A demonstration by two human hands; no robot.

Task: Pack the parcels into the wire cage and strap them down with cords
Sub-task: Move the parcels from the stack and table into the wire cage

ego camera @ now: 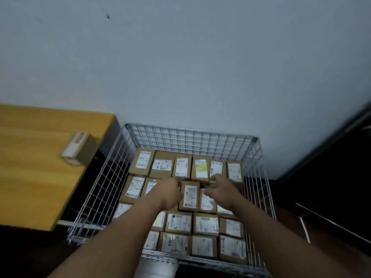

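One pale wall fills the upper half of the view, with a small dark mark high on it. One yellow wooden table stands to the left and one dark piece of furniture to the right; what kind it is I cannot tell. Between them, against the wall, sits one wire cage, open at the top, with four mesh sides. Its floor is covered by a layer of brown parcels, each with a white label facing up, packed edge to edge. Counted by row: six in the back row; four visible in the front row and four in the row behind it. The middle rows are partly under the arms, so no full count there. Two bare forearms reach in over the near rim. The left hand lies against the left edge of one parcel in the middle, which stands upright on the layer, label toward me. The frame is blurred, and I cannot tell whether those fingers grip it. The right hand is loose, fingers half bent and spread, thumb tip at that parcel's right side, grasping nothing I can make out. One more boxed parcel sits apart on the table, near its corner by the cage.
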